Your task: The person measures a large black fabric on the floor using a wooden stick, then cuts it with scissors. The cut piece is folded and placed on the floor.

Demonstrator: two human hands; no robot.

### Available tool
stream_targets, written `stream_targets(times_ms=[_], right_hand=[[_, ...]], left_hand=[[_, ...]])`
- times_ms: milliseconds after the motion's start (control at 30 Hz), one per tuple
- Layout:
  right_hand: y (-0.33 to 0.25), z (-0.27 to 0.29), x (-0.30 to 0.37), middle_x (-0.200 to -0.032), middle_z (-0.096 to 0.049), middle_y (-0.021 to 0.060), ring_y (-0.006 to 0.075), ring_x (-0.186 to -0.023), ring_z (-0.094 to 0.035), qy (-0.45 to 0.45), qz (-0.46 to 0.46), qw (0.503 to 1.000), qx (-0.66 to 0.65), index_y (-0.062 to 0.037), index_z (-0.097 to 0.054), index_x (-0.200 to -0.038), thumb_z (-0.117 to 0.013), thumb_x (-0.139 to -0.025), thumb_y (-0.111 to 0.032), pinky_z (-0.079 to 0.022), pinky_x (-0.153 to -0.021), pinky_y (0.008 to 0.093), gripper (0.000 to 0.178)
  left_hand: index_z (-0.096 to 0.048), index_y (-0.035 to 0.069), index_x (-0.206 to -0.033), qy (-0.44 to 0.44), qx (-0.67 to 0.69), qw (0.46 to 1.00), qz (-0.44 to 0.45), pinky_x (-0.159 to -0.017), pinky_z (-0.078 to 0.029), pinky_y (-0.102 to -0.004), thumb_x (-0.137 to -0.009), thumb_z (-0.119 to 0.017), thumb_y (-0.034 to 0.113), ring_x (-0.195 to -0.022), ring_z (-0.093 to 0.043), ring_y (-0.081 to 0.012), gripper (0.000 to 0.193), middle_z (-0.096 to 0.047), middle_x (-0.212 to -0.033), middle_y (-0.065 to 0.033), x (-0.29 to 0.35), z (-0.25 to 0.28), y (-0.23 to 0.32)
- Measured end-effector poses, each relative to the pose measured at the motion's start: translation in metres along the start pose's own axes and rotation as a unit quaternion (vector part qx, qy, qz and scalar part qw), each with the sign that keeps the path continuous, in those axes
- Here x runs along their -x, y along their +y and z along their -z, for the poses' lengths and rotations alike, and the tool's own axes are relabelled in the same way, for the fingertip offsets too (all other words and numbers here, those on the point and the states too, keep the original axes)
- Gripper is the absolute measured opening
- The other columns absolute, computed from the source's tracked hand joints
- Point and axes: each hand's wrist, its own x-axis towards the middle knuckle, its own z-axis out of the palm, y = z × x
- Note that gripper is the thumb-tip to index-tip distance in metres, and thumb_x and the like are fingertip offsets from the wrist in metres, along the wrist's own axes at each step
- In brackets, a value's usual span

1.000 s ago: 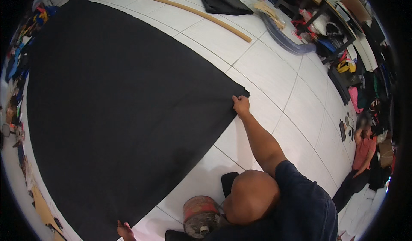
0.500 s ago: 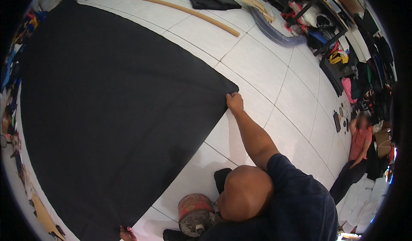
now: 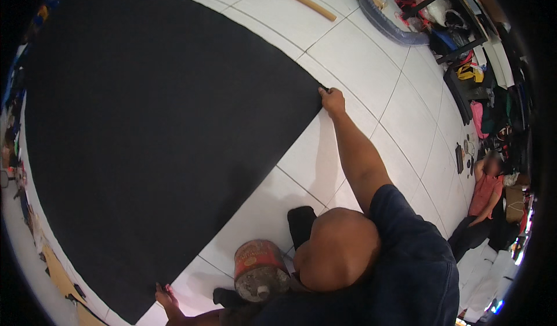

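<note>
A large black cloth [image 3: 162, 129] is spread over the tiled floor and fills the left half of the view. My right hand [image 3: 333, 101] is closed on its corner at the right, thumb and fingers pinching the edge. At the bottom left, my left hand [image 3: 167, 297] grips the near edge close to the other corner; some of its fingers are hard to make out. Between the two hands the near edge runs fairly straight, and the surface looks mostly smooth.
Beside my bent knee [image 3: 339, 250] stands a worn red-and-grey canister [image 3: 260, 268]. A long wooden strip [image 3: 299, 1] and a plastic-wrapped roll [image 3: 386, 24] lie beyond the cloth. Another person [image 3: 486, 195] sits at the right, near clutter under a dark-framed table [image 3: 458, 13].
The cloth is pulled tauter and its creases have flattened. My right hand has drawn its corner outward, and more of my left hand and forearm shows. The view has shifted somewhat.
</note>
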Motion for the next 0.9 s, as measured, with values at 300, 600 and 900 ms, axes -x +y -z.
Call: stream_targets(times_ms=[300,600,900], right_hand=[[0.002,0.010,-0.001,-0.090,-0.070,0.0179,0.0328,-0.088,-0.068,-0.038,-0.004,0.999,0.014,-0.0035,-0.067,-0.085,-0.071,-0.087,-0.047,-0.052,-0.077,0.0433,0.044],[-0.001,0.012,0.000,-0.088,-0.068,0.0148,0.0277,-0.081,-0.066,0.002,0.020,1.000,0.015,-0.0052,-0.063,-0.089,-0.076,-0.083,-0.045,-0.051,-0.073,0.0405,0.042],[-0.036,0.013,0.040,-0.145,-0.050,0.0154,0.0337,-0.132,-0.048,0.021,0.347,0.916,0.203,-0.0094,-0.052,-0.137,-0.057,-0.096,-0.046,-0.040,-0.107,0.0468,0.055]], left_hand=[[-0.063,0.002,-0.101,0.068,-0.008,0.998,-0.008,-0.058,-0.048,-0.0234,-0.099,-0.061,0.025,-0.066,-0.056,-0.0126,0.023,-0.062,-0.080,-0.0039,0.015,-0.019,0.001],[-0.063,0.001,-0.097,-0.003,-0.034,0.999,-0.036,-0.055,-0.046,-0.0220,-0.097,-0.063,0.024,-0.060,-0.057,-0.0127,0.023,-0.064,-0.078,-0.0039,-0.009,-0.003,-0.007],[-0.060,0.000,-0.099,0.034,-0.019,0.999,-0.022,-0.052,-0.046,-0.0238,-0.098,-0.061,0.024,-0.054,-0.055,-0.0135,0.023,-0.062,-0.072,-0.0060,0.001,-0.008,-0.001]])
